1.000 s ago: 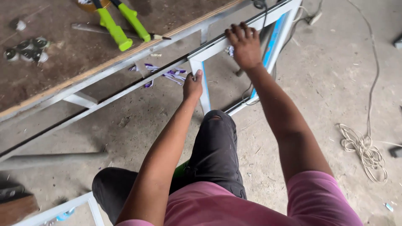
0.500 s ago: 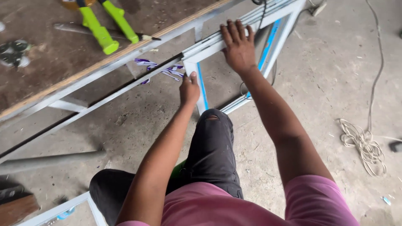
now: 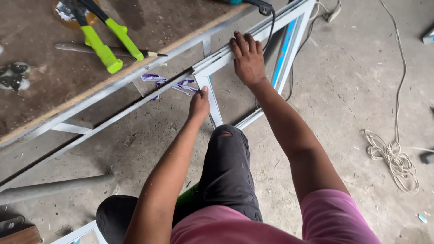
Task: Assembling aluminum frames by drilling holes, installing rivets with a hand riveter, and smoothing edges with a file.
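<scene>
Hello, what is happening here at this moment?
A person crouches on a concrete floor over a pale metal frame. The right hand lies flat on the frame's top bar. The left hand grips the upright bar at the joint, beside torn purple-and-white film. On the workbench lie green-handled cutters. A coiled cord lies to the right.

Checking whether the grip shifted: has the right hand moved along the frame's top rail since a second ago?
No. The right hand still lies flat on the aluminium frame, just right of the corner joint; only the camera has shifted.
</scene>
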